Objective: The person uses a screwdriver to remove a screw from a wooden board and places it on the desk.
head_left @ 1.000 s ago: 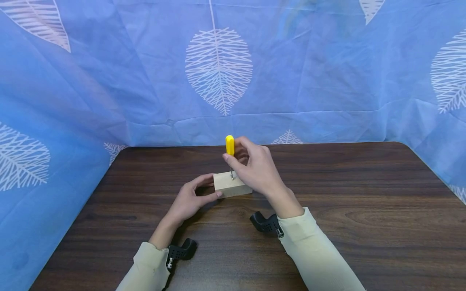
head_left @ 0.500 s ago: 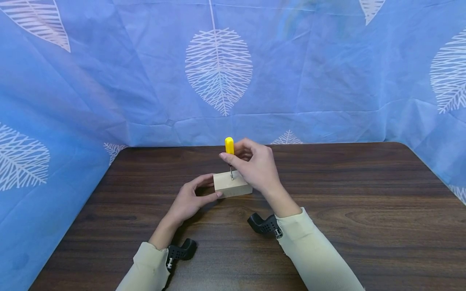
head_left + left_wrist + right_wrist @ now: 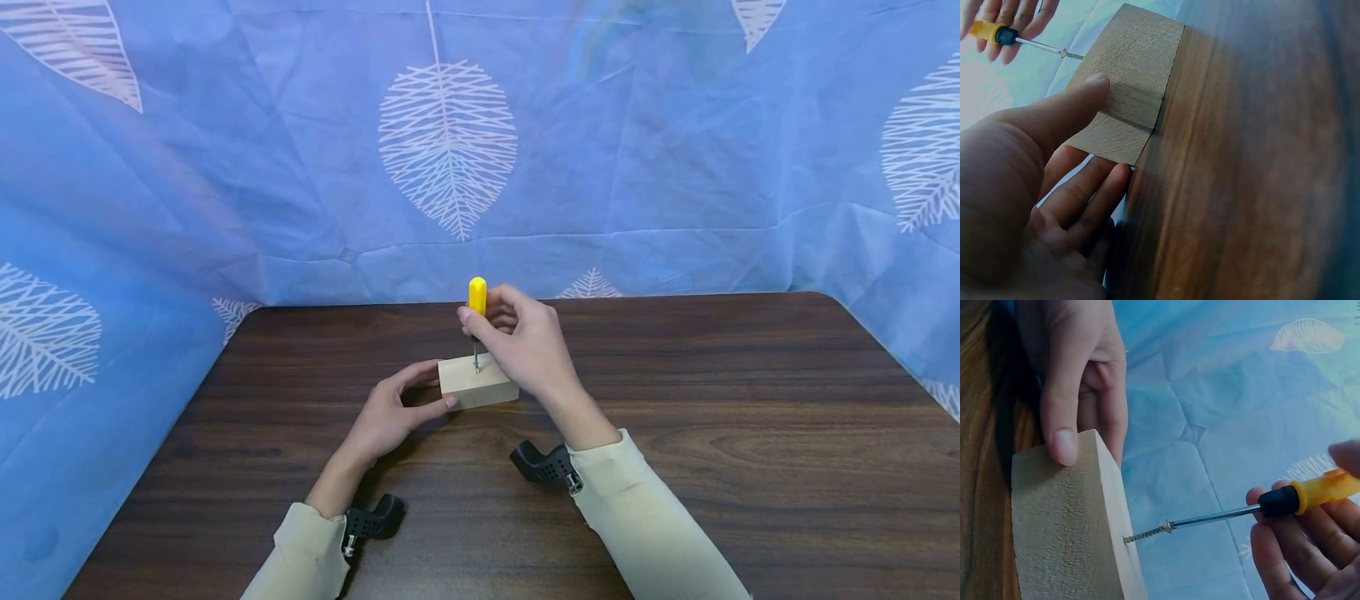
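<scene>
A pale wooden block [image 3: 480, 393] rests on the dark table. My left hand [image 3: 390, 417] grips its left end, thumb on the near face and fingers behind. In the right wrist view, a screw [image 3: 1147, 534] stands partly in the block's top face, much of its thread exposed. A screwdriver [image 3: 477, 296] with a yellow handle and black collar meets the screw head with its tip, shaft nearly upright. My right hand [image 3: 532, 346] pinches the handle between thumb and fingers. The left wrist view also shows the block [image 3: 1135, 69] under my left thumb.
The brown wood-grain table [image 3: 750, 467] reaches back to a blue cloth [image 3: 637, 150] with white leaf prints. Black wrist mounts [image 3: 540, 460] jut inward from both cream sleeves [image 3: 637, 508], low over the tabletop.
My right thumb and fingers have shifted round the screwdriver handle, which has turned and leans slightly differently. The left hand and the block have stayed in place.
</scene>
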Tool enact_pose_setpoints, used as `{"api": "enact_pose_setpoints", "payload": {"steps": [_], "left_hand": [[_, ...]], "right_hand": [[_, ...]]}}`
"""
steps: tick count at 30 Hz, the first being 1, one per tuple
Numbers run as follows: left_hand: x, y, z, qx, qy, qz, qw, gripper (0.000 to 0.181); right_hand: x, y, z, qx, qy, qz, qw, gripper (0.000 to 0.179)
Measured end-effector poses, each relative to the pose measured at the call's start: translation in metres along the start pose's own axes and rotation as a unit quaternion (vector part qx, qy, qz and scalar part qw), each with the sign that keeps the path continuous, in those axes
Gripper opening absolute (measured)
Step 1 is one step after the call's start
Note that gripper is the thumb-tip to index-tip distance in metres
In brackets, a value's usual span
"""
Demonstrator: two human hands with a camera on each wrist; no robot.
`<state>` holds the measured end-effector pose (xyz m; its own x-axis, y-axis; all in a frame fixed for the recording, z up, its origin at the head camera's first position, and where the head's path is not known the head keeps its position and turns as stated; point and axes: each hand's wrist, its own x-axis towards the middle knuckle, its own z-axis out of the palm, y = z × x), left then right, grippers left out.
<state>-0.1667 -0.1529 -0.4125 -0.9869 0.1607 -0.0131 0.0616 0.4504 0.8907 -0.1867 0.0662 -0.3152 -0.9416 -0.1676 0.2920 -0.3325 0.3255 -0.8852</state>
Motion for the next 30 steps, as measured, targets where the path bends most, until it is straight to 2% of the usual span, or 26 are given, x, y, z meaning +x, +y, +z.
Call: {"api": "enact_pose_setpoints", "payload": {"steps": [8, 17, 30], "left_hand": [[0.0001, -0.0002, 0.0003, 0.001, -0.002, 0.008, 1.0, 0.063], [-0.0002, 0.0, 0.0, 0.006, -0.002, 0.004, 1.0, 0.064], [-0.002, 0.0016, -0.001, 0.005, -0.005, 0.002, 1.0, 0.065]], "right_hand": [[-0.0016, 0.0003, 0.0026, -0.019, 0.008, -0.017, 0.9996, 0.021], [-0.0019, -0.0006, 0.0009, -0.023, -0.024, 0.003, 0.9995, 0.022], [-0.0051, -0.0012, 0.0023, -0.045, -0.001, -0.019, 0.9988, 0.02]]}}
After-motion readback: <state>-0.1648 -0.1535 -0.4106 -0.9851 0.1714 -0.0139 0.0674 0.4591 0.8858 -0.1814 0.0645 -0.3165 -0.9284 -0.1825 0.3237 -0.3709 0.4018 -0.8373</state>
